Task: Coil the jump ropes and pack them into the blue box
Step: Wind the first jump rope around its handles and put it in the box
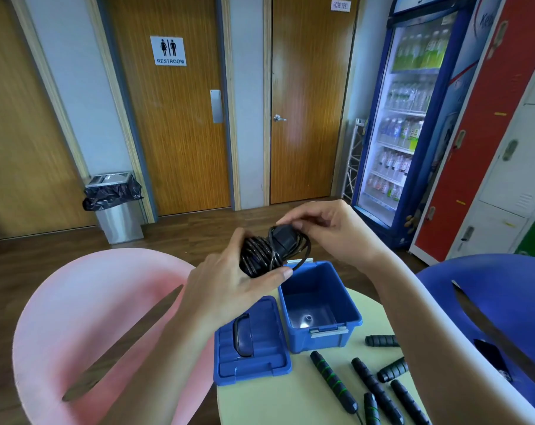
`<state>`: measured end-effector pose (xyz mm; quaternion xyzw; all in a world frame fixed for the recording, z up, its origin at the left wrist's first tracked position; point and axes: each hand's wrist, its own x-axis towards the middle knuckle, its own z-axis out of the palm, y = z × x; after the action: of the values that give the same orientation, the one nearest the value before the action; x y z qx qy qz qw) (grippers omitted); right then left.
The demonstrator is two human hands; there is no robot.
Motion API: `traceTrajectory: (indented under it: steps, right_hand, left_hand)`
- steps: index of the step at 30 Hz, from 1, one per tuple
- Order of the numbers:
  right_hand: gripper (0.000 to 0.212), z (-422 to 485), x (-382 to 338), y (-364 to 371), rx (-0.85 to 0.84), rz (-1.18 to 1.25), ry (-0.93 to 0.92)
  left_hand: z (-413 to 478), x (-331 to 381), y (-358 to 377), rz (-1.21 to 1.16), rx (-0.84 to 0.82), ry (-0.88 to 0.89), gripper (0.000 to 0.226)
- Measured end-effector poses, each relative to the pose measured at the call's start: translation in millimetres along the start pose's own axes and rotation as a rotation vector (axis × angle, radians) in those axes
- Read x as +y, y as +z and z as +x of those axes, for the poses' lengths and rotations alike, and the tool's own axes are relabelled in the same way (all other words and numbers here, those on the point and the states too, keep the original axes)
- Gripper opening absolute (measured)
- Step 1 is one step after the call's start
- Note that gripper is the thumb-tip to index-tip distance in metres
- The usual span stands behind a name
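Coiling is the step in hand, and this one looks nearly done. The jump rope point(267, 254) is a tight black bundle of glossy cord wound in many turns, with a few slack loops bulging out toward the right grip. It's held in the air between the two grips. The left grip point(229, 286) wraps round the bundle, thumb underneath. The right grip point(330, 231) pinches the black handle point(283, 237) lying across the top of the coil, fingertips curled on it. I read that as a last tuck to lock the loops.

Just below both grips the blue box point(321, 342) stands open on the desk point(290, 400), with no rope in it that I can see. The next move, I'd say, is to secure those slack loops so they don't spring, then lower the bundle straight down into the box.

Below the left grip lies the lid point(254, 363). Below the right grip, more rope handles point(333, 381) lie on the desk, some ringed in green.
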<state>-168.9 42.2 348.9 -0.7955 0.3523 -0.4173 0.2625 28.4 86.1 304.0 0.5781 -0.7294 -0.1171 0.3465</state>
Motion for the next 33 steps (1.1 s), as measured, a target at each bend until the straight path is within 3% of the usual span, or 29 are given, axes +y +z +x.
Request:
traceTrajectory:
  steps: [3,8,14,19,33]
  right_hand:
    - [0.036,-5.9,-16.2,1.5,0.027,-0.272,-0.010]
    - [0.026,-14.4,-32.5,4.5,-0.010,-0.359,0.020]
    - [0.034,-28.3,-38.7,2.4,-0.015,-0.405,0.127]
    - [0.046,-36.5,-34.8,0.3,0.004,-0.590,0.221]
    - [0.052,-44.7,-14.6,-3.1,0.197,-0.405,0.445]
  left_hand:
    - [-3.3,2.8,2.9,-0.017,-0.016,-0.018,0.064]
    - [-5.7,7.9,4.9,0.030,-0.023,-0.017,0.061]
    - [-9.6,16.0,14.5,0.049,-0.045,-0.024,0.054]
    - [-8.8,33.4,28.1,0.080,-0.090,-0.023,0.056]
    - [3.7,48.7,58.5,0.141,-0.119,0.075,0.063]
